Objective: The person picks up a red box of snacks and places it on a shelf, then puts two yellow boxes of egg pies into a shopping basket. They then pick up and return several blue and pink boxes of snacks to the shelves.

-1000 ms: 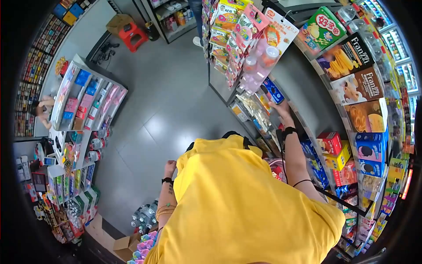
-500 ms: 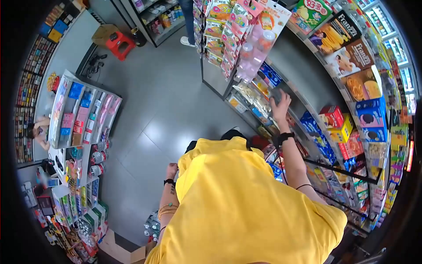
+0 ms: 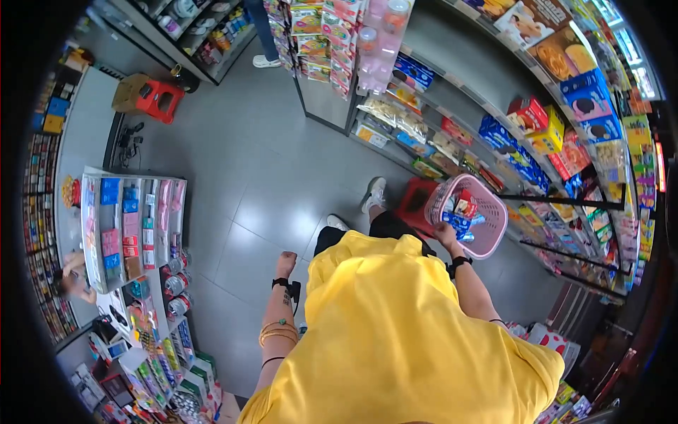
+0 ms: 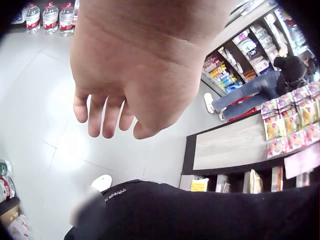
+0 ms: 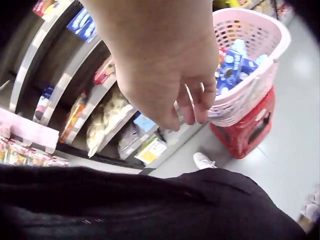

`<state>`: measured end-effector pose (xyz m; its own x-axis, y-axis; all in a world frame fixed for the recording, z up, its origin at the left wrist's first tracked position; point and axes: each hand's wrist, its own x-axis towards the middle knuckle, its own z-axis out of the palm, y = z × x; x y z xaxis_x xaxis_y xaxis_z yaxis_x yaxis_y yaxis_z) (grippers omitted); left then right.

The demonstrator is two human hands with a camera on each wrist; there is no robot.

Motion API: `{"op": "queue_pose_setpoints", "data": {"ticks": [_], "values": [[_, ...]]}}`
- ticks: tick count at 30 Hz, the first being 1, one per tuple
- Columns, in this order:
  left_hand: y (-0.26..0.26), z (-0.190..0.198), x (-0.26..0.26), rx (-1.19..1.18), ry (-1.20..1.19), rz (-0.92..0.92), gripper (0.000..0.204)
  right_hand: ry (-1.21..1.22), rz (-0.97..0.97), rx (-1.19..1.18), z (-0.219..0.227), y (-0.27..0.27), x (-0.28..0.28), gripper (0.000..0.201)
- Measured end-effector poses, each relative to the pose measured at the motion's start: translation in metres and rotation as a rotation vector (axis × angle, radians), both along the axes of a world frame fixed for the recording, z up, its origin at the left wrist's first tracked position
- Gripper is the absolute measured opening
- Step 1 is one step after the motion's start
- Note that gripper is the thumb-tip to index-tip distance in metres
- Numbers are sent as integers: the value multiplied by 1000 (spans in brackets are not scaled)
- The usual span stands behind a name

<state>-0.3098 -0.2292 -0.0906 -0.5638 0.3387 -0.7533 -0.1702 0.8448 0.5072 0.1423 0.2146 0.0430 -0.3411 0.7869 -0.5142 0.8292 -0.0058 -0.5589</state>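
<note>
My right hand point(image 3: 445, 234) hangs at the near side of a pink plastic basket point(image 3: 496, 237), overlapping its rim in the head view. In the right wrist view, its fingers point(image 5: 187, 107) hang loosely with nothing in them. Inside the basket lie blue packages point(image 5: 232, 67) and a red box point(image 3: 466, 206). A red stool point(image 5: 243, 131) stands under the basket. Over the floor at my other side, my left hand point(image 3: 285, 264) hangs low. The left wrist view shows its fingers point(image 4: 107, 120) relaxed, holding nothing.
Shelves of packaged snacks run along the right, with blue boxes point(image 3: 512, 152) and a yellow box point(image 3: 549, 134). Hanging snack bags point(image 3: 311, 42) mark the shelf's end. A counter display point(image 3: 131, 226) stands at left, a red stool point(image 3: 161, 102) beyond it. Another person point(image 4: 265, 87) is by the far shelves.
My right hand has left the shelf and come down beside the basket. The head view has turned, bringing the basket and its stool into sight. My left hand still hangs at my side.
</note>
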Motion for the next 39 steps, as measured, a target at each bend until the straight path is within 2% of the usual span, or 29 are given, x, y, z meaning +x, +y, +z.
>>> {"op": "queue_pose_setpoints", "data": {"ticks": [1, 5, 10, 13, 18, 21, 24, 25, 28, 29, 30, 33, 36, 38, 39], "values": [[2, 4, -1, -7, 5, -41, 39, -44, -86, -104, 0, -13, 16, 26], [18, 5, 1, -42, 4, -182, 41, -61, -265, -261, 2, -56, 64, 28], [51, 21, 20, 14, 10, -194, 37, -58, -383, -375, 2, -67, 90, 30], [65, 24, 36, 14, 27, -218, 36, -12, -383, -320, 1, -54, 99, 31], [66, 17, 70, 7, 68, -302, 36, 197, -393, -215, -4, -40, 130, 28], [86, 69, 104, -88, 15, -278, 37, 312, -441, -210, -1, -44, 160, 27], [92, 90, 131, -76, 22, -275, 39, 255, -512, -240, -4, -55, 188, 27], [94, 97, 135, -135, 53, -371, 42, 342, -442, -234, 4, -55, 192, 27], [96, 114, 151, -161, 298, -514, 45, 581, -205, 3, 24, -33, 192, 30], [99, 127, 154, -232, 220, -529, 47, 600, -176, 18, 70, -23, 179, 33], [98, 131, 158, -280, 254, -563, 47, 618, -150, 39, 136, -10, 157, 37], [97, 154, 162, -417, 324, -654, 46, 737, 48, 339, 273, 10, 123, 48], [99, 167, 153, -514, 473, -771, 47, 900, 230, 630, 394, -3, 105, 52], [94, 158, 136, -519, 483, -763, 46, 978, 399, 780, 451, -24, 100, 23], [95, 155, 132, -526, 470, -738, 45, 1013, 336, 758, 475, -41, 94, 19]]}}
